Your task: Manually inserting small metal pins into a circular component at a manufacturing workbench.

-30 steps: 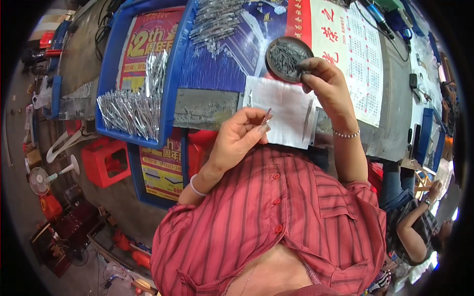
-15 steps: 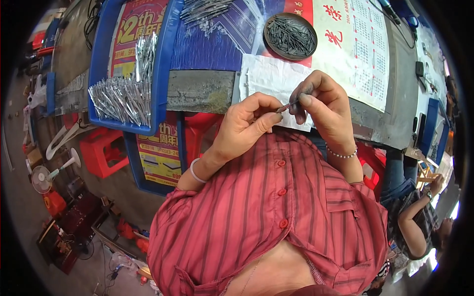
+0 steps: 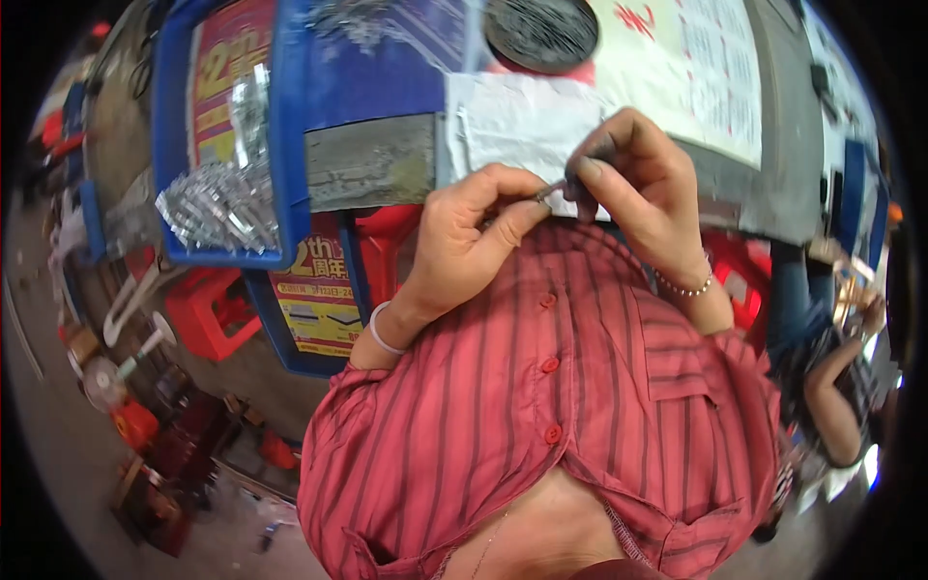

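My left hand point(image 3: 474, 237) and my right hand point(image 3: 643, 188) meet in front of my chest, over the table's near edge. Between their fingertips they pinch a small thin metal pin point(image 3: 553, 188); the left holds one end, the right the dark other end. A white sheet of paper point(image 3: 512, 121) lies on the table just behind the hands. Beyond it stands a round dark dish point(image 3: 541, 34) full of small metal parts.
A blue tray point(image 3: 227, 208) at the left holds a pile of shiny metal pieces. Printed paper covers the grey table point(image 3: 372, 169) at the right. Red plastic stools point(image 3: 208, 309) stand under the table. Another person sits at the far right point(image 3: 841, 387).
My right hand came back from the round dish to my left hand. Both hands now pinch the small pin together, closer to my chest.
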Action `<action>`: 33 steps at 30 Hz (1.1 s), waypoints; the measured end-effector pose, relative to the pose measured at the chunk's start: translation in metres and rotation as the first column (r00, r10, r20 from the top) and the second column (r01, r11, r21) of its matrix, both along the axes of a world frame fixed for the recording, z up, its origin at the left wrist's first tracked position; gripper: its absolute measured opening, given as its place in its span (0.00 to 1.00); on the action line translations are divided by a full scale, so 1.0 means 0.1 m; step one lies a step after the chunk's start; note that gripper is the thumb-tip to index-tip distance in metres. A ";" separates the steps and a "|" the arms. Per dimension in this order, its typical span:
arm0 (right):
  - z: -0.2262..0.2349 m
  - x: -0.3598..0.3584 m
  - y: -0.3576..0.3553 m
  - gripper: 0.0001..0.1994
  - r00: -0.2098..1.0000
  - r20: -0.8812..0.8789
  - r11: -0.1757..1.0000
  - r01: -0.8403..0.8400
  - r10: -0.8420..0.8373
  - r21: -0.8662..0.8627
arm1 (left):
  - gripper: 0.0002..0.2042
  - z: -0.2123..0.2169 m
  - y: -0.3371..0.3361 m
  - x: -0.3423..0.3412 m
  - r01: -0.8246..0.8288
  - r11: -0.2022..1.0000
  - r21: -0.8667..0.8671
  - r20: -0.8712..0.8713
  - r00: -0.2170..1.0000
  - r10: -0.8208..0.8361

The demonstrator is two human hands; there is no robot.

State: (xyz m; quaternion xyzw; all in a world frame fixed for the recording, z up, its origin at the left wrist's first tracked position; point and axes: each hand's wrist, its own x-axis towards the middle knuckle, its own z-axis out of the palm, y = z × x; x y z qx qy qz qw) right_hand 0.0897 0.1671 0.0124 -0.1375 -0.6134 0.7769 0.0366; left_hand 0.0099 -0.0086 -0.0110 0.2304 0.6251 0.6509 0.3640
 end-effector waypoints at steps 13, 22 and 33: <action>0.17 0.77 0.37 0.05 0.984 -0.162 0.855 0.143 -0.070 0.499 | 0.08 0.11 0.55 0.24 0.249 0.968 0.030 -0.395 0.893 -0.218; 0.02 1.25 0.31 0.04 0.957 -0.047 0.946 0.289 -0.285 0.145 | 0.07 0.12 0.76 0.44 0.451 0.890 -0.066 -0.307 0.839 -0.448; -1.60 3.32 -0.26 0.12 0.337 0.531 0.628 0.456 -0.777 0.630 | 0.07 0.02 0.61 0.37 0.233 0.970 -0.071 -0.058 0.970 -0.237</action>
